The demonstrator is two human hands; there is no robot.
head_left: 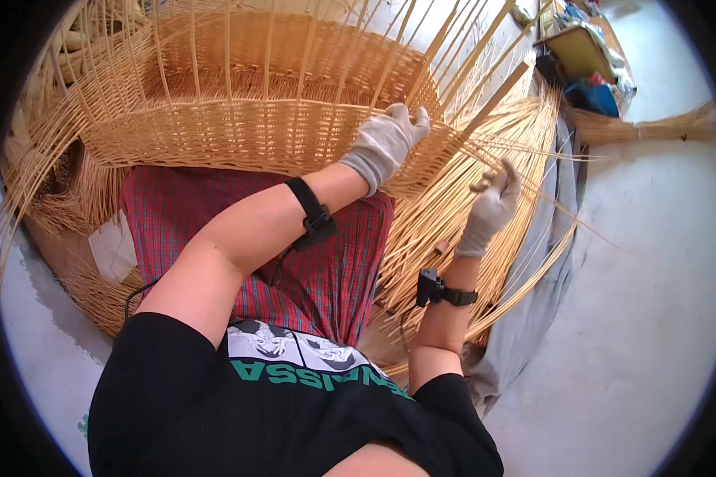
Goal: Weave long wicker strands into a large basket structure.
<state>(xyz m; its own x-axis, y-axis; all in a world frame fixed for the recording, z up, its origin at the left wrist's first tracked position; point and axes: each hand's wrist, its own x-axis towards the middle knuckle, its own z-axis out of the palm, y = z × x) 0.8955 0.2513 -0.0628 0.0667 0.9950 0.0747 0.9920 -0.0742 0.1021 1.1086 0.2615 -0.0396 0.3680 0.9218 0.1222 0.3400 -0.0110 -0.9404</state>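
A large oblong wicker basket of tan woven rods lies across my lap, its upright stakes fanning out above the near wall. My left hand, in a pale work glove, grips the top edge of that wall near its right end. Its fingertips are partly hidden among the stakes. My right hand, gloved too, is just off the basket's right end with its fingers curled at a thin wicker rod. That rod runs from the basket's corner out to the right; the exact contact is hard to see.
A red checked cloth covers my lap under the basket. Long loose rods lie in a thick heap to the right, over a grey sheet. A tied bundle of rods and a cluttered low stand are farther right.
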